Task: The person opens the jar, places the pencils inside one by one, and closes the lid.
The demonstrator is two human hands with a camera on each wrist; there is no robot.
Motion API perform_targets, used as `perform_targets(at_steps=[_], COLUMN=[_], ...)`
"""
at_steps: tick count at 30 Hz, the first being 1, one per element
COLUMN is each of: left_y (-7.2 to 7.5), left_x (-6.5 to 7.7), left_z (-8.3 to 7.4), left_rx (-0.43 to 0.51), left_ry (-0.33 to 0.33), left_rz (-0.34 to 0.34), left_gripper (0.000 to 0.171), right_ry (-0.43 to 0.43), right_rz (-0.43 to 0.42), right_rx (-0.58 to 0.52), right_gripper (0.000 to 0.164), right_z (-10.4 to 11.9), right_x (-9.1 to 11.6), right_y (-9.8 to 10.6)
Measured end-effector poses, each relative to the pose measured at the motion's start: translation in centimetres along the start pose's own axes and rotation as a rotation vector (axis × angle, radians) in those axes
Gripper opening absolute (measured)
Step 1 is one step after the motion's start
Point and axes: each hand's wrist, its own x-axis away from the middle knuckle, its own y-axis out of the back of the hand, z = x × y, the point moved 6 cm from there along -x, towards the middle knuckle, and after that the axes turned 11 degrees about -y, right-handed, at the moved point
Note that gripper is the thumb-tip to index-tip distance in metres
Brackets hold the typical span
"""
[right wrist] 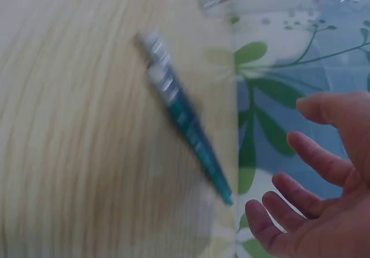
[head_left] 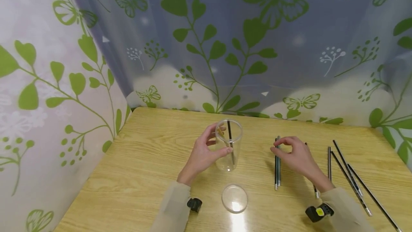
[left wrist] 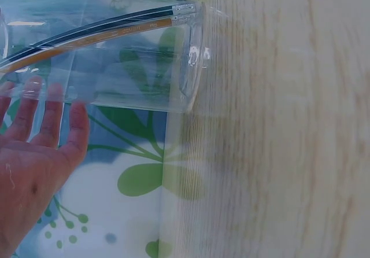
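My left hand (head_left: 206, 151) holds a clear cylindrical cup (head_left: 237, 153) upright on the table, its thumb and fingers curled round the sides. Inside the cup lean a dark pencil (left wrist: 110, 29) and an orange pencil (left wrist: 118, 36), seen through the wall in the left wrist view. Above two dark pencils (head_left: 277, 169) lying side by side hovers my right hand (head_left: 297, 156). Nothing is between its loosely bent fingers (right wrist: 315, 154) in the right wrist view, where the same pair of pencils, blurred, shows green below pale ends.
A clear round lid (head_left: 234, 198) lies in front of the cup. Several more dark pencils (head_left: 344, 174) are scattered to the right, some partly under my right forearm. The wooden table (head_left: 135, 160) meets leaf-patterned cloth (head_left: 215, 63) at its back and left.
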Motion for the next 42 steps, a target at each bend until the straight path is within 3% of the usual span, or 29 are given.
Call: perform_targets(at_steps=[11,17,26,32,42], left_y=[0.1,0.0,0.0,-0.1,0.1], left_x=[0.0,-0.1,-0.1,0.0,0.1], left_z=[0.1,0.1,0.1,0.0,0.1], left_rx=[-0.005,0.0,-0.003,-0.001,0.003], left_ry=[0.005,0.002,-0.003,0.0,0.002], left_rz=[0.0,0.002,-0.008,-0.002,-0.014], left_gripper=[0.074,0.074,0.074,0.076,0.074], right_ry=[0.07,0.083,0.091,0.0,-0.046], right_rz=[0.105,0.118,0.02,0.009,-0.02], right_rx=[0.193,0.193,0.256,0.316,0.278], right_gripper=[0.031,0.03,0.032,0.032,0.019], right_z=[-2.5,-3.2,-2.6,-2.3,-1.9], right_x=[-0.5,-0.5,-1.2,-1.3,-1.3], right_y=[-1.2,-1.3,-2.3,-2.8,-2.9])
